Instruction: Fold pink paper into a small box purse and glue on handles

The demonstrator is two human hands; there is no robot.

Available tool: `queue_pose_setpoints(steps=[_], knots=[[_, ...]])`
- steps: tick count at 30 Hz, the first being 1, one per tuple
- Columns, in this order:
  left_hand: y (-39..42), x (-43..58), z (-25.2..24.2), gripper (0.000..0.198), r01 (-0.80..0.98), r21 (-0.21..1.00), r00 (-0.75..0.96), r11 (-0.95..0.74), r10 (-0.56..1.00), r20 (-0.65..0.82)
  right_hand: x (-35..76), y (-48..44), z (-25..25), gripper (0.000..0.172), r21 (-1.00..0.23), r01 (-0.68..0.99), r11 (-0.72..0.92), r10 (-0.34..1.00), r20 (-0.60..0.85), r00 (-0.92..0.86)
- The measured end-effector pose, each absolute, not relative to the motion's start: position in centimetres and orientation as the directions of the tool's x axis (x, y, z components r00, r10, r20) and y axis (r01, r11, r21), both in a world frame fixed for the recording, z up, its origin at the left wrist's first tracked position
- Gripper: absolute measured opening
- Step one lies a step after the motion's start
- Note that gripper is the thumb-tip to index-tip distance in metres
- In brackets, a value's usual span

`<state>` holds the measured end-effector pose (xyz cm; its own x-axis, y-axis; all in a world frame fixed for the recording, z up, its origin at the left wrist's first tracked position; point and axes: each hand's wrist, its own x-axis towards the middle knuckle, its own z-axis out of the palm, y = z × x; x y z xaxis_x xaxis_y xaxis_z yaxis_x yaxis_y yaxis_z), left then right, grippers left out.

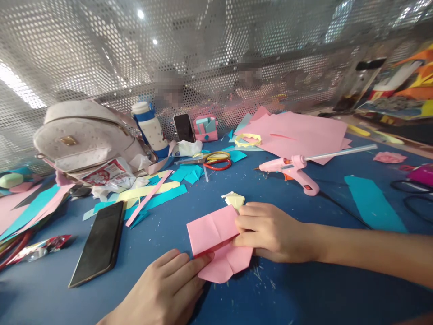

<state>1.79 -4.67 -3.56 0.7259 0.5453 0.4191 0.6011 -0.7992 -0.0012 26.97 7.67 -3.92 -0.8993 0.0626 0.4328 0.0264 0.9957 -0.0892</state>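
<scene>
A sheet of pink paper (211, 230), partly folded, lies on the blue table in front of me. My left hand (169, 284) grips its lower left edge, the thumb and finger closed at the fold. At the right edge, the fingers of my right hand (270, 230) are closed on the paper, over the seam between the upper panel and the lower flap. The lower flap (226, 266) has angled corners. Just behind the paper sits a small pale yellow folded paper piece (235, 200). The right fingertips are close to it.
A pink glue gun (294, 169) with its cord lies behind my right hand. Scissors (216, 160), paper strips (158, 196) and a black phone (99, 243) are to the left. Behind stand a backpack (88, 135), a bottle (150, 128) and pink sheets (297, 131).
</scene>
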Motion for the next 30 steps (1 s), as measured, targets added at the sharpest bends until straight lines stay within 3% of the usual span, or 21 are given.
queue_pose_setpoints(steps=[5, 11, 14, 16, 19, 23, 26, 30], knots=[[-4.8, 1.9, -3.4, 0.027, 0.602, 0.03, 0.71, -0.798, 0.553, 0.435, 27.0, 7.3, -3.6, 0.018, -0.161, 0.019, 0.987, 0.091, 0.451, -0.888], [-4.7, 1.8, -3.5, 0.025, 0.623, 0.04, 0.692, -0.781, 0.574, 0.438, 27.0, 6.9, -3.5, 0.023, -0.07, 0.067, 0.995, 0.091, 0.433, -0.897], [-4.9, 1.7, -3.3, 0.02, 0.603, 0.045, 0.67, -0.796, 0.537, 0.512, 27.1, 7.2, -3.3, 0.023, -0.055, 0.019, 0.998, 0.039, 0.412, -0.91], [-5.2, 1.5, -2.9, 0.015, 0.586, 0.104, 0.629, -0.804, 0.532, 0.567, 27.3, 7.5, -3.1, 0.02, -0.12, -0.011, 0.993, 0.039, 0.41, -0.911], [-5.5, 1.1, -2.5, 0.007, 0.581, 0.33, 0.508, -0.744, 0.649, 0.567, 27.3, 7.9, -2.7, 0.018, -0.282, -0.033, 0.959, 0.089, 0.408, -0.908], [-5.2, 0.6, -2.9, 0.015, 0.582, 0.505, 0.371, -0.637, 0.761, 0.533, 27.2, 8.1, -2.7, 0.018, -0.371, 0.0, 0.928, 0.137, 0.343, -0.929], [-4.7, 0.4, -3.4, 0.016, 0.608, 0.568, 0.399, -0.555, 0.832, 0.386, 27.1, 8.1, -2.9, 0.017, -0.421, 0.031, 0.907, 0.168, 0.292, -0.942], [-4.7, 0.5, -3.7, 0.018, 0.634, 0.514, 0.418, -0.578, 0.815, 0.402, 27.1, 8.0, -3.4, 0.015, -0.433, 0.039, 0.9, 0.18, 0.288, -0.941]])
